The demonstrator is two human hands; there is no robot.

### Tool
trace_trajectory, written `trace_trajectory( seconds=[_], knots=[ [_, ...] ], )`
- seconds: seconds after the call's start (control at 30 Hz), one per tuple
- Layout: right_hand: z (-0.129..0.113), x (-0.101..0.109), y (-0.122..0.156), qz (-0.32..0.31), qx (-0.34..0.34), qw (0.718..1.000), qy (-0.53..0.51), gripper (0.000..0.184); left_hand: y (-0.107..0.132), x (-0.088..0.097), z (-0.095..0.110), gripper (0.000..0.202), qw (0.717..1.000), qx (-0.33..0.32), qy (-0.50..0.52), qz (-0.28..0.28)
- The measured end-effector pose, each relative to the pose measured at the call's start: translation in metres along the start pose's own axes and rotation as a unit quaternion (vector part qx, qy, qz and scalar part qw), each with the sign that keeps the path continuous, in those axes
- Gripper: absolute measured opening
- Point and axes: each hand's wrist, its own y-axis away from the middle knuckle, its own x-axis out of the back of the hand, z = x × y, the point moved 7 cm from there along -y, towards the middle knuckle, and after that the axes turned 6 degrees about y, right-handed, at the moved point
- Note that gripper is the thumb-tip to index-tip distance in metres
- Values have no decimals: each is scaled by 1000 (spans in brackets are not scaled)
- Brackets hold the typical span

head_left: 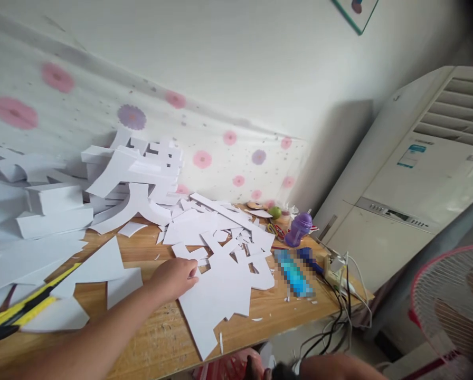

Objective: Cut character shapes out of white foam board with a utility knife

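My left hand [176,278] is closed, fingers curled, at the left edge of a cut white foam board sheet [220,295] with notches and openings. This sheet lies on the wooden table [141,338] and reaches its front edge. Only part of my right hand [256,368] shows at the bottom edge of the view, below the table edge. Its fingers are dim and mostly cut off, with something dark beside them. Left of my left hand lie other white board pieces [97,266] and a yellow and black tool [30,303], perhaps a cutter.
White curved and boxy shapes [137,174] are stacked at the back left. Board scraps [220,216] cover the back middle. Right of them stand a purple bottle [299,229], a green fruit [275,212] and a power strip [335,266] with hanging cables. A fan [454,301] is at far right.
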Motion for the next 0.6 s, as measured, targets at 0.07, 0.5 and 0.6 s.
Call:
trace_trajectory(
  seconds=[0.07,0.5,0.6],
  knots=[
    [6,41,-22,65,20,992,-103,35,0,0,0,25,1000,-1,0,4],
    [61,205,13,548,137,619,-545,39,-2,12,-6,23,996,-29,9,80],
    [58,182,18,560,130,591,-566,45,-2,10,2,25,994,-66,12,81]
  ],
)
